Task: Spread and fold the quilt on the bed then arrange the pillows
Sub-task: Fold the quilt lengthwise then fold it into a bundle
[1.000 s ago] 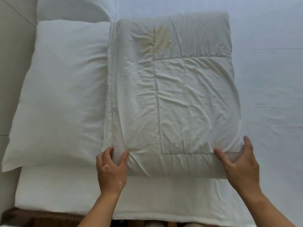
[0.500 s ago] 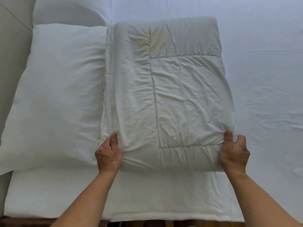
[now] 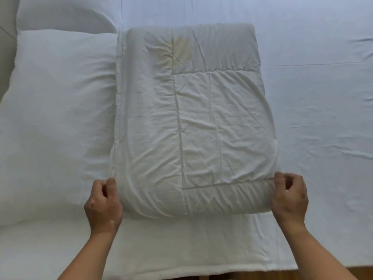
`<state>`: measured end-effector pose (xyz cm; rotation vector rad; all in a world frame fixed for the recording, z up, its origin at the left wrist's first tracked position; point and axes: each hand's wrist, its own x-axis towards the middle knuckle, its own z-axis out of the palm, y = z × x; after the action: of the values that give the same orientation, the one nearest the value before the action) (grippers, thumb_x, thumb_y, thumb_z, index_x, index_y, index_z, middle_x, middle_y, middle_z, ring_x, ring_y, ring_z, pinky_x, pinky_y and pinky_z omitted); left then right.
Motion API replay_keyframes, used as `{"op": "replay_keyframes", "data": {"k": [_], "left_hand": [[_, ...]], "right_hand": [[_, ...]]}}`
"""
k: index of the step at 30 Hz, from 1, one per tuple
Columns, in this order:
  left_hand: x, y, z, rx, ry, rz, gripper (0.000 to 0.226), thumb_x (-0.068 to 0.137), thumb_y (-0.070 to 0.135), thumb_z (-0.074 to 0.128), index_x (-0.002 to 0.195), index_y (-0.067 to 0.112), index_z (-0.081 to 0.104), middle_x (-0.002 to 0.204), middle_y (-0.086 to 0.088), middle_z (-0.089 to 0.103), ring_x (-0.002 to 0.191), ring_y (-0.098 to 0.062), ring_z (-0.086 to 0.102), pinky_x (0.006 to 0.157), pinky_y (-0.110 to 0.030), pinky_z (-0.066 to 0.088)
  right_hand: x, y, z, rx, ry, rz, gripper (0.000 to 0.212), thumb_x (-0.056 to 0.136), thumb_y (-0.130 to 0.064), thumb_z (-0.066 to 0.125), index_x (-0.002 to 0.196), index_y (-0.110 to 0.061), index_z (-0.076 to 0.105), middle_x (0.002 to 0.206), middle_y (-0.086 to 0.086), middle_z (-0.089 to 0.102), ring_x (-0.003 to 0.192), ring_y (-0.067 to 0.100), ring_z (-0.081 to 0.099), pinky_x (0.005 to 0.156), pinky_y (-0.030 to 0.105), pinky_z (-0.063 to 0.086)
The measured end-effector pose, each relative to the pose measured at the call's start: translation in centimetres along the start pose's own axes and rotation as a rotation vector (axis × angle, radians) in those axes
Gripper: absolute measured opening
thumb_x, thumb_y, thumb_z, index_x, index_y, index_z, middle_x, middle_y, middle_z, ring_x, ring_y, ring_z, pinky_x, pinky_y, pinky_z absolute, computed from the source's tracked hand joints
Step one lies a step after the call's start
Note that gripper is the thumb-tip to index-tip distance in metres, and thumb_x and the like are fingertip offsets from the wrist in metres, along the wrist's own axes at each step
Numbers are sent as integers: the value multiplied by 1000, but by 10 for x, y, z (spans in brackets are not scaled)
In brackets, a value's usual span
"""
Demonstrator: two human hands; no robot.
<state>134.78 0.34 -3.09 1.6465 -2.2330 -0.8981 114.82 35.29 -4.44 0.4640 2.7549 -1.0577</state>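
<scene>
A white quilt [image 3: 193,122], folded into a thick rectangle with a yellowish stain near its far end, lies on the bed. My left hand [image 3: 104,205] is curled against its near left corner and my right hand [image 3: 289,197] against its near right corner, both pinching the quilt's edge. A large white pillow [image 3: 58,118] lies flat directly left of the quilt, touching it. A second white pillow [image 3: 64,15] sits beyond it at the top left.
The white bed sheet [image 3: 323,118] stretches wide to the right of the quilt. The mattress's near edge [image 3: 181,267] runs below my arms, with wooden floor showing at the bottom right. A wall or headboard borders the far left.
My hands went from resting open on the quilt's near corners to gripping them with curled fingers. The quilt has shifted slightly away from me, toward the middle of the bed.
</scene>
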Motion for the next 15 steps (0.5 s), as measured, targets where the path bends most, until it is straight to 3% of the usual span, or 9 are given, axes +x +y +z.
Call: {"op": "replay_keyframes", "data": {"k": [4,8,11,15], "left_hand": [[-17,3,17,27,-101,-144,58,89,61,30,89,7,51,78,-10,56,85,-37,53,76,-41,35],[-16,-4,33,53,-58,-290,69,103,54,19,119,2,63,119,-31,62,113,-47,55,98,-50,38],[-13,-7,38,31,-79,-375,79,101,59,15,110,-1,67,113,-33,62,108,-47,56,98,-52,41],[9,-10,17,54,-114,-234,76,102,54,26,95,-7,69,100,-36,64,99,-49,59,83,-47,42]], "right_hand": [[-23,8,5,-9,-23,152,47,101,-58,38,91,-14,51,88,2,58,86,28,55,79,42,40],[-5,-5,18,149,57,329,55,99,-59,34,82,-10,54,80,4,56,86,32,52,83,46,41],[1,-4,22,238,101,381,58,95,-58,46,63,-10,43,65,4,46,68,26,47,70,45,41],[14,2,12,230,119,358,58,96,-50,54,57,-11,35,61,9,36,60,25,39,63,43,34]]}}
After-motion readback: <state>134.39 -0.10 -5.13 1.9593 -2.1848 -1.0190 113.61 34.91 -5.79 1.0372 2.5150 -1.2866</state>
